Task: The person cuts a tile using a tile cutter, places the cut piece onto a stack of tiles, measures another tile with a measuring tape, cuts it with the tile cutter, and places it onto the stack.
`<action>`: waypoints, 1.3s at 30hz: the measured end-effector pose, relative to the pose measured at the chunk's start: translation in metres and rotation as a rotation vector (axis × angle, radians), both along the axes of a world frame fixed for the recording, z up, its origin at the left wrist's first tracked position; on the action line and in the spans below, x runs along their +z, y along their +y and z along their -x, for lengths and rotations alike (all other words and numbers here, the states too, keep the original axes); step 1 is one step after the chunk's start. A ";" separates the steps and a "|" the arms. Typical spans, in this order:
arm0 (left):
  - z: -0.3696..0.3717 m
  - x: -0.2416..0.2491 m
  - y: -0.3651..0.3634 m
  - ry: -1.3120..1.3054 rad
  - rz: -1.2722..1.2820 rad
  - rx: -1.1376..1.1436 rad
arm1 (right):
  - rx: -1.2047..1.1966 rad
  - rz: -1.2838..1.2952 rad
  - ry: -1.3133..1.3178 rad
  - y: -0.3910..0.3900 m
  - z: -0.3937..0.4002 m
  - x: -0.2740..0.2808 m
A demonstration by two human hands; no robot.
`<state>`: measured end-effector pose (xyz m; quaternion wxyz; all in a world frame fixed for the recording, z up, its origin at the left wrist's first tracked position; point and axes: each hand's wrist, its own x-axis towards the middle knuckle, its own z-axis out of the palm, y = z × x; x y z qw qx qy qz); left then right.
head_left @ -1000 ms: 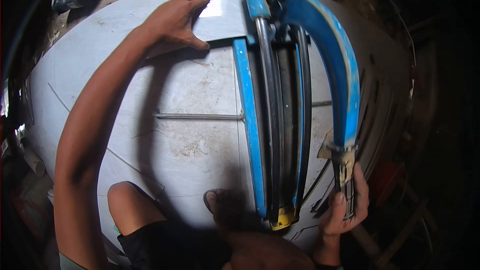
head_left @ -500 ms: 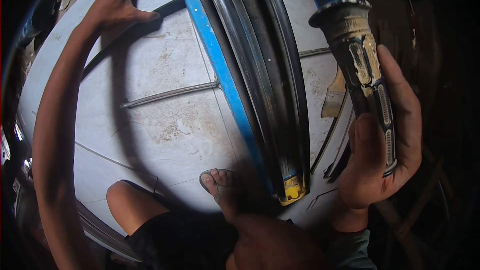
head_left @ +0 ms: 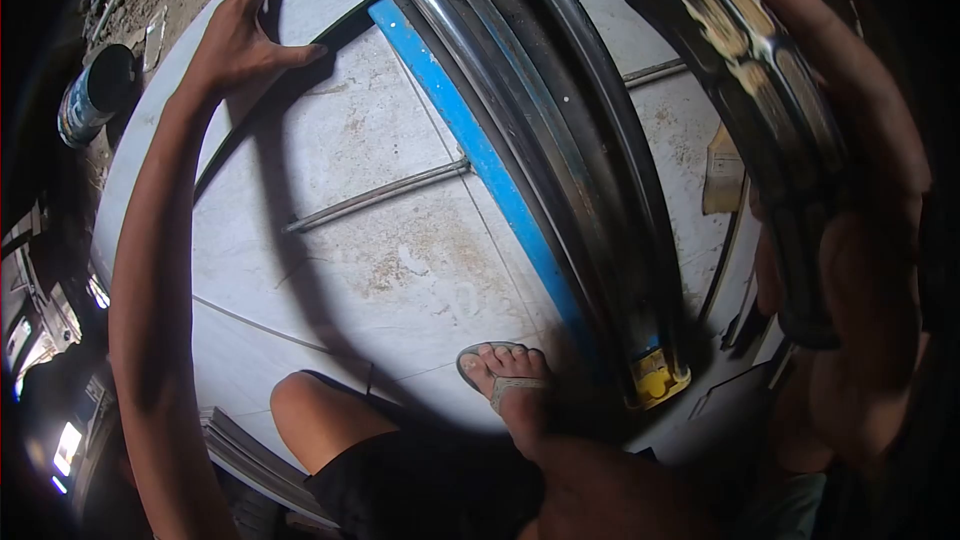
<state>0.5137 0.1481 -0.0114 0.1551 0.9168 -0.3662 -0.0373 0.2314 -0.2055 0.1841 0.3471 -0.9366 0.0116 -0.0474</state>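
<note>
The right hand [head_left: 850, 270] is gripping the cutter's handle [head_left: 760, 80] close up, while the left hand [head_left: 240, 35] is pressing flat on the tile [head_left: 400, 240] at its far edge, the rails [head_left: 560, 170] running lengthwise between them.

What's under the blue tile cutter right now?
The tile cutter lies on pale, dusty floor tiles, with a thin metal rod sticking out from its left edge. The left hand presses flat on a tile beside it. Whatever sits directly beneath the rails is covered.
</note>
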 end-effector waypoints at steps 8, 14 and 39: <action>0.003 0.008 -0.005 0.024 0.004 -0.008 | 0.390 0.252 0.771 0.099 0.159 -0.117; 0.001 0.012 -0.006 0.040 -0.037 0.008 | 0.392 0.447 0.764 0.168 0.241 -0.168; 0.000 0.015 -0.009 0.085 -0.075 -0.003 | 0.418 0.121 0.756 0.152 0.241 -0.161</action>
